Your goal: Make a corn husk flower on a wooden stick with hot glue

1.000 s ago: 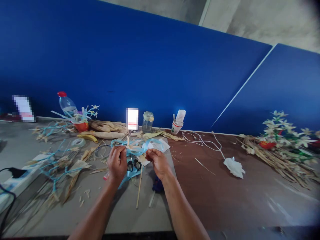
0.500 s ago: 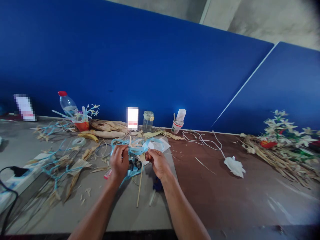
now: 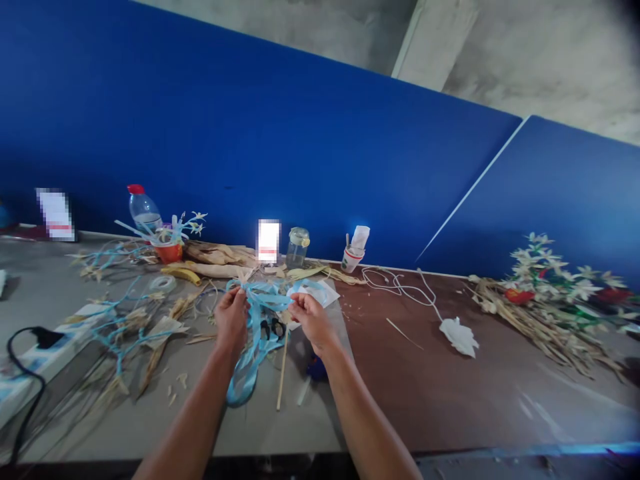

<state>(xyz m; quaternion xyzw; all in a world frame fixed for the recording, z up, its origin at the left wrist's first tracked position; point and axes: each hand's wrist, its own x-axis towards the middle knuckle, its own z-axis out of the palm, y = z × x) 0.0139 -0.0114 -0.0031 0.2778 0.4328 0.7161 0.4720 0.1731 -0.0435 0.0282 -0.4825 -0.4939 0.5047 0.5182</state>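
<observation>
My left hand (image 3: 231,321) is closed in a pinch over the table, with a pale husk piece (image 3: 243,275) sticking up at its fingertips. Light blue ribbon (image 3: 246,383) runs from those fingers, and a long loop of it hangs down onto the grey tabletop. My right hand (image 3: 313,321) pinches the same ribbon a little to the right, so a length spans between both hands. Black-handled scissors (image 3: 277,328) lie partly hidden behind the ribbon. Below them is a thin pale stick (image 3: 283,373), and a dark blue object (image 3: 316,368) sits partly under my right wrist.
Blue-wrapped stems (image 3: 117,340) and a power strip (image 3: 47,357) lie left. Along the back stand a red cup (image 3: 169,252), a glass jar (image 3: 298,248) and a paper cup (image 3: 353,259). White flowers (image 3: 545,263) and a white cable (image 3: 400,288) are right.
The ribbon between my hands is more drawn out, and a loop now hangs low beneath my left hand. Both hands stay pinched. The view has shifted slightly.
</observation>
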